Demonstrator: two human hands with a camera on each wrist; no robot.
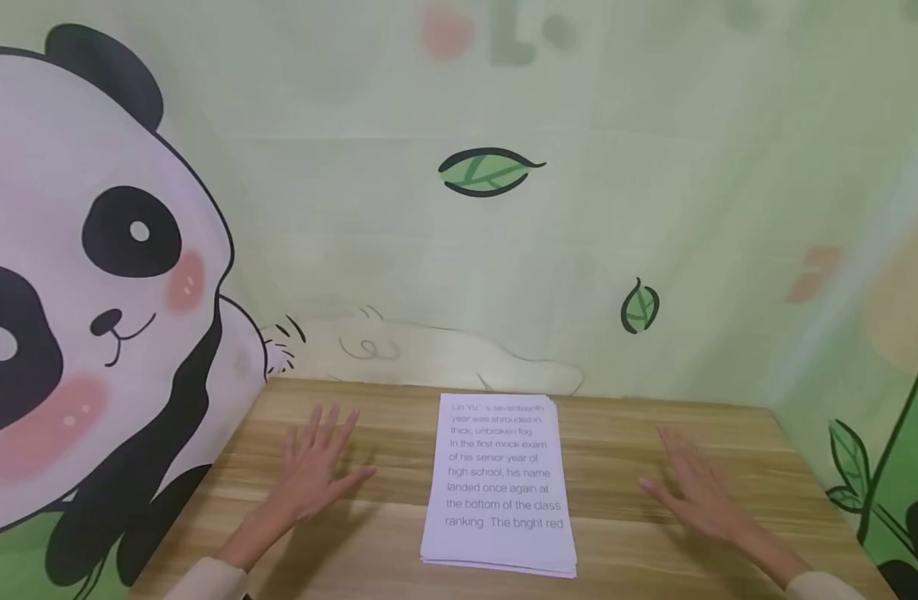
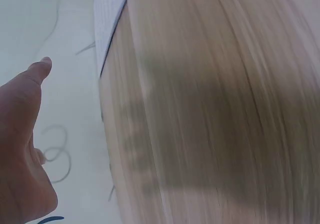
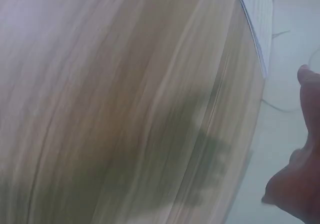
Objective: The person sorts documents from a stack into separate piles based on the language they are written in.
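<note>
A stack of white printed sheets [image 1: 496, 546] lies on the wooden table [image 1: 609, 533], its large text facing up and its edges slightly uneven. To its left, my left hand [image 1: 316, 471] hovers over the wood with fingers spread and thumb toward the paper. My right hand [image 1: 699, 492] is held on the other side, palm down, fingers straight, thumb also toward the stack. Both hands are apart from the paper and hold nothing. In the left wrist view a hand shadow falls on the tabletop [image 2: 200, 34]; the right wrist view shows a similar shadow beside the sheets [image 3: 257, 19].
Behind the table hangs a pale green backdrop [image 1: 339, 217] printed with a large panda [image 1: 159, 333] at the left and leaves [image 1: 485, 172]. The table's far edge meets this backdrop. Light sleeves [image 1: 207, 579] cover both forearms.
</note>
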